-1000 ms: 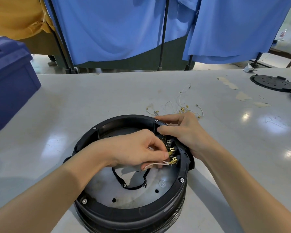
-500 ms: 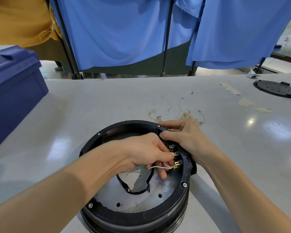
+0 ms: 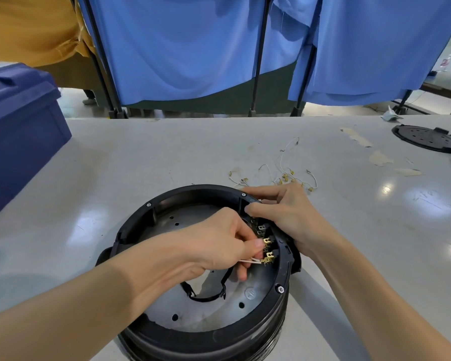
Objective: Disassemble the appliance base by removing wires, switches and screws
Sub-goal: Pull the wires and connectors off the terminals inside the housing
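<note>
The round black appliance base (image 3: 151, 337) lies upside down on the grey table, its metal plate (image 3: 206, 313) showing inside the rim. Brass terminals of the switch block (image 3: 267, 246) sit at the right inner wall. My left hand (image 3: 219, 243) reaches into the base and pinches a thin white wire (image 3: 249, 261) beside the lowest terminal. My right hand (image 3: 287, 217) grips the rim over the switch block, thumb inside and fingers outside. A black cable loop (image 3: 206, 297) lies on the plate.
Several loose white wires with brass ends (image 3: 284, 175) lie on the table just behind the base. A blue bin (image 3: 18, 142) stands at the left. A black round cover (image 3: 427, 138) lies at the far right. Blue curtains on black stands hang behind the table.
The view has shifted so the base sits lower and further right. My left hand's fingers have closed in on the white wire at the lowest terminal; my right hand keeps its grip on the rim.
</note>
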The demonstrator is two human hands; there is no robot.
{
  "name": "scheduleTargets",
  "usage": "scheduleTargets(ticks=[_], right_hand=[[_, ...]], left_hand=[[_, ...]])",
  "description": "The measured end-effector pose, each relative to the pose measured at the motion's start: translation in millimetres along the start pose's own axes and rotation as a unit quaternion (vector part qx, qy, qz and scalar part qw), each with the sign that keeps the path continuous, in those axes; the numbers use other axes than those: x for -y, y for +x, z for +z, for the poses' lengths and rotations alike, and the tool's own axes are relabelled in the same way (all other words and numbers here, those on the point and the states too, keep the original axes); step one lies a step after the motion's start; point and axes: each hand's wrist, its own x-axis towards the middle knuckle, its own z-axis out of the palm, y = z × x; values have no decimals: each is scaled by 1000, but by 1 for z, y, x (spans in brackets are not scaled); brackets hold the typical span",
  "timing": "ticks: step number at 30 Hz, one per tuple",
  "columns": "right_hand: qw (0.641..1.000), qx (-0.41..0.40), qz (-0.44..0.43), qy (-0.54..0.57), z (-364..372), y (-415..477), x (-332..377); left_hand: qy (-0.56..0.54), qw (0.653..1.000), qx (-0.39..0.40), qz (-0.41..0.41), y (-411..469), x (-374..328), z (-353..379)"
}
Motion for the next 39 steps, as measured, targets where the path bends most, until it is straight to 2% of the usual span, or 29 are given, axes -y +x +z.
scheduleTargets(ticks=[7, 26, 31, 39], right_hand=[[1000, 10, 3, 15, -1, -1, 0], [1000, 1, 6, 11, 1, 0, 0], [1000, -3, 12, 17, 2, -1, 1], [999, -18, 11, 25, 2, -1, 3]], left_hand=[[-30, 999, -17, 15, -5, 4, 2], [6, 999, -49, -10, 0, -3, 5], [0, 999, -51, 7, -6, 4, 7], [-7, 1000, -4, 26, -12, 1, -4]])
